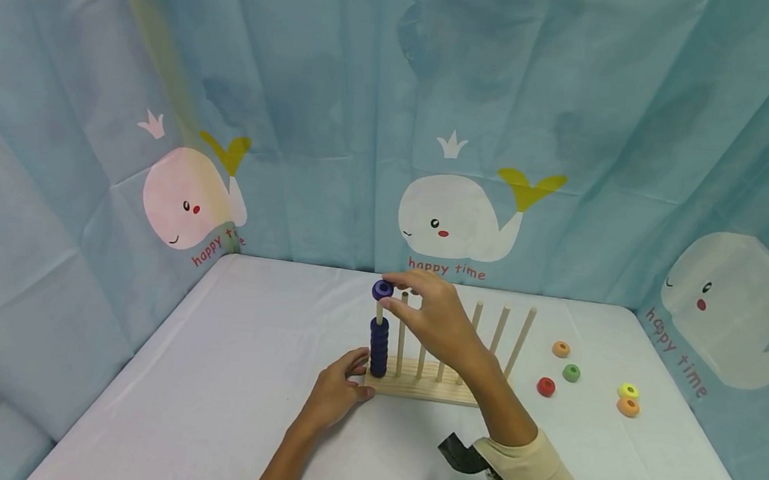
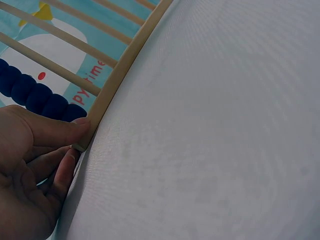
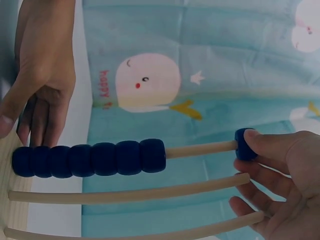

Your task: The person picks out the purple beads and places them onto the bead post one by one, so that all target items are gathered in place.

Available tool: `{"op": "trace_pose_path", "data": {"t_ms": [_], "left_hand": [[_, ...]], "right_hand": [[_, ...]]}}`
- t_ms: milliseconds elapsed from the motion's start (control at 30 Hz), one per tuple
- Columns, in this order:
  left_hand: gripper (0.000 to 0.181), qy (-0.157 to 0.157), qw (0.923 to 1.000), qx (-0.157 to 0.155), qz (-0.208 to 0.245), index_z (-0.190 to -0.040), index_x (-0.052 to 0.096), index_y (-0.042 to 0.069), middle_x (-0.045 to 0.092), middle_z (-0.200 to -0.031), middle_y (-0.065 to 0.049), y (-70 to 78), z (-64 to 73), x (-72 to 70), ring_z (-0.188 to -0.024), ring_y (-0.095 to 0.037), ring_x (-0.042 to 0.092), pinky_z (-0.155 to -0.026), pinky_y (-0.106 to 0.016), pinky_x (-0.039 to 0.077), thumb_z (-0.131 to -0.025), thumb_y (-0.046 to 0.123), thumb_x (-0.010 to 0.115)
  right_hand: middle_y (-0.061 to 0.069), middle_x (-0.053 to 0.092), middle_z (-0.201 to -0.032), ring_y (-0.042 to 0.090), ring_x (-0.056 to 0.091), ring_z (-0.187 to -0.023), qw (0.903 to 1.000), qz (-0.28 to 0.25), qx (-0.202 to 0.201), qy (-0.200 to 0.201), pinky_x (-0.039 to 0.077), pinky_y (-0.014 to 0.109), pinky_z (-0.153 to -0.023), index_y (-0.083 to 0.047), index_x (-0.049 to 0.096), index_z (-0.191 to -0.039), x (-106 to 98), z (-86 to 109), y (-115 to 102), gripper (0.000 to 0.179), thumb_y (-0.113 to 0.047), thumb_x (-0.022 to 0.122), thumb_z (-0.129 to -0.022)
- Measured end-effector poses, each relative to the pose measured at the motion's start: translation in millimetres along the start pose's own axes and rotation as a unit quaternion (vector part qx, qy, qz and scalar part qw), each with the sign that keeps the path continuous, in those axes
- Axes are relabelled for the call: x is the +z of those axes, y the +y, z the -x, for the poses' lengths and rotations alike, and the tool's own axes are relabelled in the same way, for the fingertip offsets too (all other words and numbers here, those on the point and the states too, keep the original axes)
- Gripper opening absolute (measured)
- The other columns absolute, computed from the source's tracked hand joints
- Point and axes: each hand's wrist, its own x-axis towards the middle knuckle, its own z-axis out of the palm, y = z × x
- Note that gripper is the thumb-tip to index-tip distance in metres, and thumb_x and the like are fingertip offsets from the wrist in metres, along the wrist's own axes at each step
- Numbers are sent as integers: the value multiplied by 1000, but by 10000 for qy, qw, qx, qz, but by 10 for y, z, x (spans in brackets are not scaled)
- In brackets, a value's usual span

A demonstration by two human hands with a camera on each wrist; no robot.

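Observation:
A wooden peg rack has a flat base (image 1: 405, 386) with a row of upright pegs. Several dark blue beads (image 1: 379, 348) are stacked on its leftmost peg. At the top of that peg, my right hand (image 1: 438, 316) pinches another dark blue bead (image 3: 245, 144) between thumb and fingers; the peg's tip meets this bead in the right wrist view. Low at the rack's left end, my left hand (image 1: 335, 394) grips the corner of the base, its thumb (image 2: 75, 131) on the edge and its other fingers around the end. My right hand and forearm hide parts of the middle pegs.
Right of the rack, loose beads lie on the white cloth: orange (image 1: 561, 349), green (image 1: 571, 373), red (image 1: 546, 387), yellow (image 1: 629, 391) and a second orange bead (image 1: 629, 406). A blue curtain (image 1: 341, 112) with whale prints encloses the table's back and sides.

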Motion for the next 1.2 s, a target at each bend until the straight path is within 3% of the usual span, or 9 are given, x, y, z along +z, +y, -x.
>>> {"op": "trace_pose_path", "data": {"t_ms": [500, 767, 1200], "left_hand": [[66, 4, 10000, 40, -38, -142, 49, 17, 58, -135, -3, 11, -4, -2, -117, -22, 57, -93, -41, 50, -82, 11, 75], [67, -10, 10000, 43, -13, -142, 49, 17, 58, -135, -3, 4, -2, -6, -116, -21, 57, -92, -41, 50, -81, 10, 75], [69, 8, 10000, 28, 22, -144, 46, 12, 57, -136, -5, 11, 8, -5, -117, -21, 57, -93, -39, 50, -82, 9, 75]], "right_hand": [[-7, 66, -106, 9, 54, -95, 9998, 86, 149, -128, 50, 30, -79, -11, 68, -120, 17, -16, 8, 34, -23, 72, -89], [-3, 66, -119, 10, 55, -113, 9999, 82, 8, -91, 50, 35, -90, -13, 66, -123, -13, 7, 2, 37, -21, 74, -87], [-2, 64, -125, 16, 53, -123, 9972, 480, -282, 495, 38, 41, -107, -14, 66, -124, -387, 266, 87, 39, -25, 74, -88]]}}
